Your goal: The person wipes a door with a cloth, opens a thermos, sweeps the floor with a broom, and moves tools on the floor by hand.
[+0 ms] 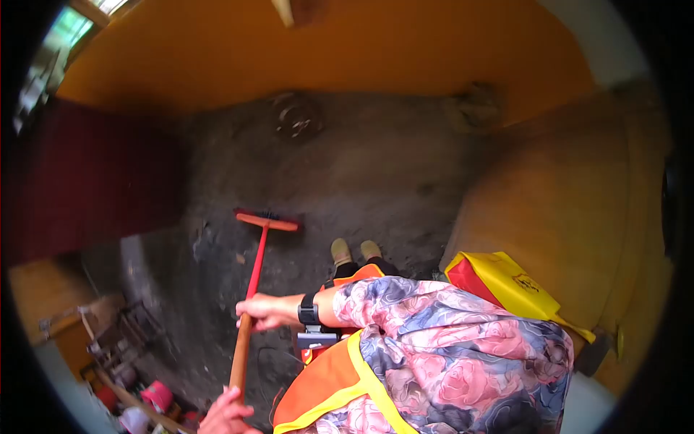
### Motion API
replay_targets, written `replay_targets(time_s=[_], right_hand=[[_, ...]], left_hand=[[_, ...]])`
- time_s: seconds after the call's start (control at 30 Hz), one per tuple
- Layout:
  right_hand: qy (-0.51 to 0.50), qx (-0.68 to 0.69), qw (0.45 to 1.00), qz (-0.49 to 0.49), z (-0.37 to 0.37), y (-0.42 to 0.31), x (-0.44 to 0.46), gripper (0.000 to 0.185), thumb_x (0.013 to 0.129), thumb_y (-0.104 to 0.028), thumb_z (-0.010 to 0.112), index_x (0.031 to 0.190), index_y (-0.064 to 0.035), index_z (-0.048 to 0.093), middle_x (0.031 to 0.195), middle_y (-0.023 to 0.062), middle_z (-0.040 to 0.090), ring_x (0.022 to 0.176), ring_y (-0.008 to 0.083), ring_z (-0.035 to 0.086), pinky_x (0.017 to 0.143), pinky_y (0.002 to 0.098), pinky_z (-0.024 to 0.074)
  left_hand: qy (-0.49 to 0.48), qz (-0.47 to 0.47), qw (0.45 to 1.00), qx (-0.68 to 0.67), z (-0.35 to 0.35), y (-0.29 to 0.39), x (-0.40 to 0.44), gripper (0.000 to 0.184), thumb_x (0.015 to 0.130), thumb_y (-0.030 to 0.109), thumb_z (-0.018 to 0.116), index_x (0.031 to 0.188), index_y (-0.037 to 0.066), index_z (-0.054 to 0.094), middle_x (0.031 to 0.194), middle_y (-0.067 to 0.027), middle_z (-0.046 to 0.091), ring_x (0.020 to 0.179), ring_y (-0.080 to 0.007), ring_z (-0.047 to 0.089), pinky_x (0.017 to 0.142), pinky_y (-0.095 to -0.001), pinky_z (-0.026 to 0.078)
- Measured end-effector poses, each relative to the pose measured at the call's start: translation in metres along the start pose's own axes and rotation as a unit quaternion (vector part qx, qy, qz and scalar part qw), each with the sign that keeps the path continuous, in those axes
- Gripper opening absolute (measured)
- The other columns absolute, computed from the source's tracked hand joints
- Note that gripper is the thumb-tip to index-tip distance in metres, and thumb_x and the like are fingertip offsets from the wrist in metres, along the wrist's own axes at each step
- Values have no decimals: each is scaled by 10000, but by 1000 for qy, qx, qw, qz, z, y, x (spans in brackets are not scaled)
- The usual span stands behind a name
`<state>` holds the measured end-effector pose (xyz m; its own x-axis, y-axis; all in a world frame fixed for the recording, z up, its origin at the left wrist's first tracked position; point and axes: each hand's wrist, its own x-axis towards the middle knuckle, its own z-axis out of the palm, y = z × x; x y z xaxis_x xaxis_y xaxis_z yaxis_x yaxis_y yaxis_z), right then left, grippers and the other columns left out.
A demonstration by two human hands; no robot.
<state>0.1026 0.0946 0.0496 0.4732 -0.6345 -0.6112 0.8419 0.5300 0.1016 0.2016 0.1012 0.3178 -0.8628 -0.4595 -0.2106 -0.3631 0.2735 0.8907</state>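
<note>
A broom (pixel 257 267) with a red and orange-brown handle slants down from its wide head (pixel 267 220), which rests on the dark floor. My right hand (pixel 266 312) is wrapped round the middle of the handle, below a black wrist strap. At the bottom edge, my left hand (pixel 225 415) is closed at the upper end of the handle, partly cut off by the frame. Both feet, in tan shoes (pixel 354 250), stand to the right of the broom head.
An orange wall (pixel 376 50) closes off the back. Near it lie a round object (pixel 296 117) and a blurred heap (pixel 476 108). A dark red surface (pixel 94 173) stands left, a wooden panel (pixel 549 210) and yellow bag (pixel 510 282) right. Clutter with a pink container (pixel 157 396) fills the lower left.
</note>
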Motion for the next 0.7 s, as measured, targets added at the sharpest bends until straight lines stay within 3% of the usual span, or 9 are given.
replay_targets(time_s=[0.13,0.23,0.3,0.4,0.5,0.6,0.7], right_hand=[[28,62,996,-57,-17,-39,-51,95,780,-81,527,811,-23,458,750,88,523,709,206,571,671,366,507],[79,111,978,-158,-66,-82,-87,113,778,-72,520,827,5,454,773,123,536,727,234,574,697,375,509],[53,172,956,-231,-108,-109,-118,80,755,-34,502,813,12,470,747,131,541,727,253,574,715,384,504],[63,233,913,-329,-172,-146,-170,54,726,-40,524,740,-4,486,692,101,543,663,217,570,663,352,515],[101,329,843,-413,-234,-180,-218,78,731,-62,526,680,-46,469,608,70,489,555,201,509,561,324,485],[142,316,808,-477,-297,-218,-258,75,735,-63,504,677,-54,458,600,73,478,562,211,509,524,332,459],[155,309,780,-522,-354,-275,-273,56,727,-48,486,684,-47,449,595,81,461,555,213,501,507,343,446]], left_hand=[[-39,72,997,2,1,13,38,211,740,115,595,634,-15,466,800,-160,565,956,-384,517,885,-508,342],[-131,54,989,-38,17,20,95,228,756,126,593,618,4,458,831,-157,569,1016,-381,490,917,-504,314],[-200,110,972,-48,35,-4,136,214,665,128,690,621,3,522,901,-154,602,1017,-358,516,912,-440,345],[-262,182,946,-62,87,-11,194,265,658,181,714,644,-7,528,933,-171,596,1034,-360,505,906,-431,356],[-314,213,924,-58,148,1,250,218,669,124,700,689,-9,529,1016,-164,570,1108,-359,447,915,-427,347],[-344,189,916,-85,213,2,310,186,688,105,684,701,1,531,1048,-146,562,1144,-345,414,931,-413,326],[-317,156,926,-135,270,7,370,163,712,92,663,701,5,526,1057,-124,562,1155,-326,403,943,-393,306]])
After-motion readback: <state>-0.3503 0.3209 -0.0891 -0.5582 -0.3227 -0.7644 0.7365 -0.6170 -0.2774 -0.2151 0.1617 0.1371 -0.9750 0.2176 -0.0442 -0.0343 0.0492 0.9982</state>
